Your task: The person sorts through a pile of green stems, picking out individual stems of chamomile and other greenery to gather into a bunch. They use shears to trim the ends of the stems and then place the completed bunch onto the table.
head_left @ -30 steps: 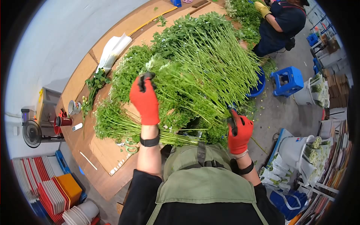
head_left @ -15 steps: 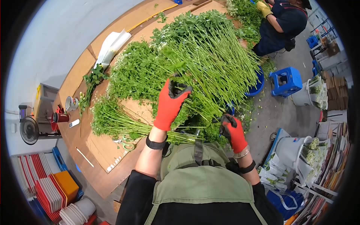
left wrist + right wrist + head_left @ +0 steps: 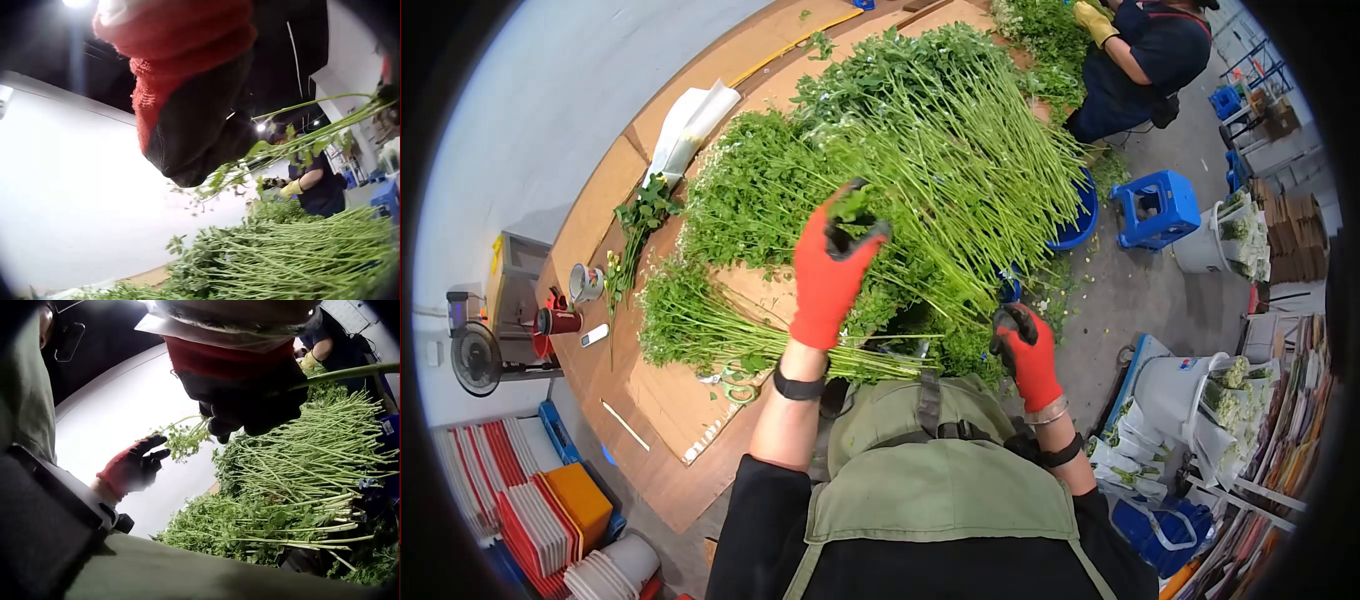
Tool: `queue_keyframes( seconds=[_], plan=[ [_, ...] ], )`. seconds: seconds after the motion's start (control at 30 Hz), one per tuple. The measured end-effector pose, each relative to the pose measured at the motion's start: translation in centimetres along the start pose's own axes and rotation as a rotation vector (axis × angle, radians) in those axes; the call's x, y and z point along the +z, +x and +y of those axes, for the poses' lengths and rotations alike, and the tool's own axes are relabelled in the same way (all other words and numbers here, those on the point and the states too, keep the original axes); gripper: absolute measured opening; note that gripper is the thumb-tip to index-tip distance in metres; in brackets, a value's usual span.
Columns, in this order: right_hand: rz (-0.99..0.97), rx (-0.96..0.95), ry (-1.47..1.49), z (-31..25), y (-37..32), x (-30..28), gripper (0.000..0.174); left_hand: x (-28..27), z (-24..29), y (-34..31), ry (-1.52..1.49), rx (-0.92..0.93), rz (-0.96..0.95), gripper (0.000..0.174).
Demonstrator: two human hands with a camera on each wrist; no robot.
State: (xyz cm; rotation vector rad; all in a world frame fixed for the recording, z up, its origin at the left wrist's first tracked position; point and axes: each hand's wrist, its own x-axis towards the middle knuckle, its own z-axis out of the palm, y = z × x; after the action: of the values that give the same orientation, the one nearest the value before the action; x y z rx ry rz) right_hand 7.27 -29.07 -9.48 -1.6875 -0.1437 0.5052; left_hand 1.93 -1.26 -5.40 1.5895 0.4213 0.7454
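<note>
In the head view my red-and-black gloved left hand (image 3: 832,280) is raised over the greenery, thumb and fingers parted around leaves. The right wrist view shows that left hand (image 3: 130,470) with fingers extended beside a leafy sprig (image 3: 187,441). My gloved right hand (image 3: 1030,362), lower right in the head view, has its fingers curled round thin green stems; a stem (image 3: 350,373) emerges from the right hand (image 3: 253,403). In the left wrist view, leafy stems (image 3: 300,144) stretch behind the left hand (image 3: 194,106). A large pile of stems (image 3: 990,170) lies beyond.
A smaller bunch (image 3: 700,325) and green-handled scissors (image 3: 738,388) lie on the table (image 3: 615,375). A white wrapped bundle (image 3: 690,130) lies at upper left. Right of the table are a blue stool (image 3: 1157,210) and white buckets (image 3: 1175,385). Another person (image 3: 1145,60) works at the upper right.
My left hand's closed fingers have parted; it moved right and nearer my body, then slightly back left. My right hand has shifted slightly left, still gripping stems.
</note>
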Motion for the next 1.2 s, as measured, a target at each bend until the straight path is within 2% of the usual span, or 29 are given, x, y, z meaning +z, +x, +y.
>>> queue_keyframes(
  seconds=[0.1,0.13,0.2,0.27,0.33,0.37,0.43,0.47,0.5,0.53,0.57,0.63,0.67,0.7,0.73,0.77,0.8,0.83,0.87,0.93,0.97,1.03,1.07,1.13,1.17,1.2],
  plan=[
    [-0.005,-0.090,-0.039,-0.4,0.2,0.2,0.035,1.8,-0.5,-0.9,0.072,0.057,-0.014,0.055],
    [-0.009,-0.091,-0.040,-0.8,0.1,0.3,0.035,1.9,-2.0,-0.7,0.125,0.101,0.006,0.065],
    [-0.019,-0.180,-0.138,-1.6,-0.1,0.6,0.035,2.1,-4.1,-1.1,0.227,0.095,0.065,0.063],
    [-0.010,-0.189,-0.151,-1.6,-0.2,0.7,0.034,2.1,-5.5,-1.1,0.328,0.090,0.120,0.061],
    [0.002,-0.196,-0.162,-1.6,-0.3,0.8,0.034,2.0,-5.3,-0.9,0.419,0.139,0.101,0.046],
    [0.008,-0.207,-0.163,-1.6,-0.4,0.8,0.034,2.0,-5.1,-1.1,0.420,0.139,0.097,0.046],
    [0.016,-0.218,-0.165,-1.9,-0.6,0.7,0.034,2.1,-1.2,-1.0,0.824,0.269,0.058,0.028],
    [0.017,-0.300,-0.302,-2.3,-0.7,0.6,0.034,1.8,-1.5,-0.7,0.824,0.270,0.057,0.028],
    [0.019,-0.379,-0.439,-2.5,-0.9,0.6,0.034,1.1,-2.0,-0.2,0.917,0.368,0.140,0.025],
    [0.023,-0.375,-0.437,-2.4,-1.1,0.4,0.034,0.1,-2.5,0.3,1.010,0.466,0.224,0.023],
    [0.056,-0.315,-0.382,-2.2,-1.2,0.1,0.034,-1.0,-2.7,0.8,1.010,0.468,0.220,0.023],
    [0.099,-0.254,-0.328,-1.8,-1.0,-0.3,0.033,-3.0,-3.1,1.8,0.950,0.193,0.268,0.019],
    [0.070,-0.155,-0.228,-1.5,-0.9,-0.6,0.030,-3.4,-3.8,1.6,0.945,0.192,0.255,0.019],
    [0.038,-0.059,-0.127,-1.6,-0.8,-0.7,0.028,-3.6,-4.2,1.4,0.698,-0.008,0.089,0.028],
    [0.043,-0.058,-0.127,-2.1,-0.6,-0.6,0.028,-3.6,-4.4,1.2,0.447,-0.200,-0.071,0.037],
    [0.007,0.059,0.059,-2.8,-0.5,-0.2,0.024,-3.1,-4.8,0.5,0.448,-0.199,-0.074,0.037],
    [-0.030,0.178,0.244,-3.3,-0.5,0.0,0.020,-1.5,-4.3,-0.7,0.204,-0.197,-0.179,0.048],
    [-0.031,0.180,0.243,-3.5,-0.3,0.1,0.020,0.0,-3.7,-1.8,-0.042,-0.193,-0.279,0.059],
    [-0.064,0.210,0.246,-3.6,-0.2,0.2,0.018,1.2,-3.2,-2.5,-0.042,-0.194,-0.277,0.059],
    [-0.103,0.247,0.243,-3.4,-0.2,0.2,0.016,2.9,-2.4,-3.6,0.034,-0.120,-0.336,0.078],
    [-0.175,0.235,0.241,-2.9,0.0,0.2,0.017,3.0,-2.5,-3.5,0.208,-0.170,-0.408,0.075],
    [-0.249,0.220,0.239,-2.1,0.2,0.3,0.018,4.5,-2.0,-3.4,0.332,0.022,-0.317,0.060],
    [-0.259,0.242,0.245,-1.7,0.3,0.2,0.019,4.5,-2.2,-3.3,0.330,0.022,-0.315,0.060],
    [-0.264,0.262,0.251,-1.7,0.2,0.1,0.019,4.3,-2.5,-2.9,0.450,-0.044,-0.358,0.031],
    [-0.186,0.259,0.280,-1.9,0.0,0.2,0.019,3.9,-2.7,-2.1,0.448,-0.042,-0.362,0.031],
    [-0.107,0.257,0.311,-1.9,-0.2,0.3,0.019,3.2,-2.4,-0.9,0.237,-0.181,-0.176,0.021]
  ],
)
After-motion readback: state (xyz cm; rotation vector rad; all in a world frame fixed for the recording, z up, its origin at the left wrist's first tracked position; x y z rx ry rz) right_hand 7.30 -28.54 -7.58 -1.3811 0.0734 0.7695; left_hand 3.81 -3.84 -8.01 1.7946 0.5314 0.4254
